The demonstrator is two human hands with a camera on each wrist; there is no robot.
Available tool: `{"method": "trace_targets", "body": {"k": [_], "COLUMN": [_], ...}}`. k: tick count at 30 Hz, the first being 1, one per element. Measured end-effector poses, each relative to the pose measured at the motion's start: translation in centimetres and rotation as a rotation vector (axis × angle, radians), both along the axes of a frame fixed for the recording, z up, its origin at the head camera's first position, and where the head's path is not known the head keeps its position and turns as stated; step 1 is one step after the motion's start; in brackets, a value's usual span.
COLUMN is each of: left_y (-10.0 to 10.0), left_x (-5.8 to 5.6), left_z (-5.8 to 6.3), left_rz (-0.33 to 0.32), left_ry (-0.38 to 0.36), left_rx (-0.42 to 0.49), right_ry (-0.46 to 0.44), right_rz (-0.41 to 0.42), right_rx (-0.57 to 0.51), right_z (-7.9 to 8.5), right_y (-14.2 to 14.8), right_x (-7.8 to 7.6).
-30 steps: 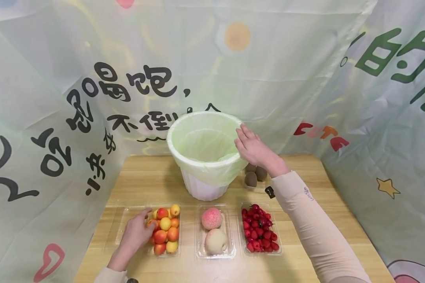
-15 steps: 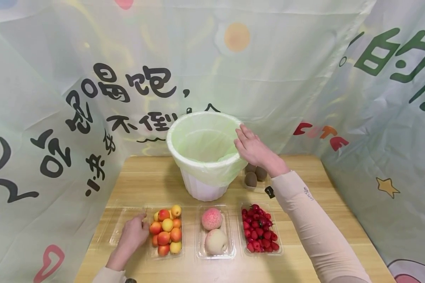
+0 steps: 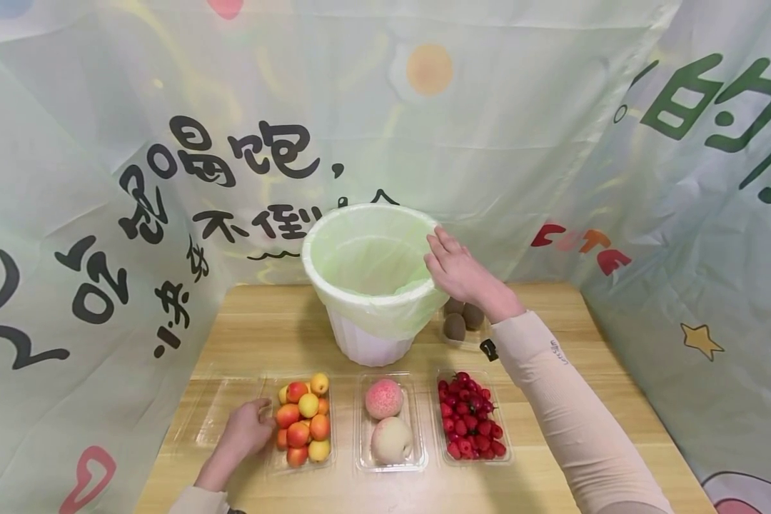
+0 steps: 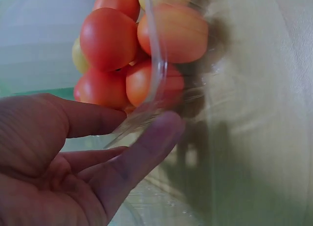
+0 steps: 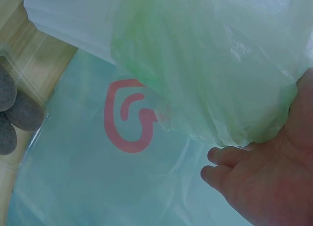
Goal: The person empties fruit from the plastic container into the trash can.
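Observation:
My left hand (image 3: 247, 428) pinches the left edge of a clear plastic fruit box (image 3: 332, 457). Several small red, orange and yellow fruits (image 3: 308, 405) fill this box. In the left wrist view the thumb (image 4: 161, 133) and forefinger lie on either side of its thin wall. With straight fingers, my right hand (image 3: 462, 271) rests against the right rim of a white bin (image 3: 369, 343). A pale green bag (image 5: 205, 74) lines the bin and folds over its rim; nothing shows inside.
Two peaches (image 3: 392, 439) sit in a clear box at centre, with a box of red berries (image 3: 472, 417) to their right. Brown round fruits (image 3: 455, 327) lie in a box behind the right forearm. An open clear lid (image 3: 218, 407) lies left. Printed curtains (image 3: 514, 143) enclose the table.
The box of small fruits has shifted slightly right, and a few fruits in it have settled differently. My left hand has moved from the fruits to the box's edge. The right hand stays put.

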State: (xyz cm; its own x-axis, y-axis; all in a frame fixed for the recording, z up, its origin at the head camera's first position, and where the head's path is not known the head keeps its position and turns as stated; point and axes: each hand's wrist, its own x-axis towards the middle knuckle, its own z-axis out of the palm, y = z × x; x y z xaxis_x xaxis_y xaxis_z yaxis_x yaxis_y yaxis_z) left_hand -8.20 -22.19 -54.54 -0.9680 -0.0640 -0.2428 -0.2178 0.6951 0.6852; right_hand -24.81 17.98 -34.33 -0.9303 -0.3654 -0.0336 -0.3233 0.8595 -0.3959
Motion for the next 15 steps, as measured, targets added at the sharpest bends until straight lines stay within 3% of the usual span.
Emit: {"method": "trace_targets", "body": {"k": [6,15], "left_y": [-0.1,0.05], "left_x": [0.17,0.16], "left_z": [-0.66,-0.27], "left_rz": [0.024,0.058], "left_ry": [-0.074,-0.117], "left_rx": [0.12,0.25], "right_ry": [-0.001,0.004], "right_rz": [0.0,-0.001], "right_rx": [-0.005,0.004], "right_z": [-0.05,-0.21], "right_y": [0.02,0.06], "right_x": [-0.04,-0.23]}}
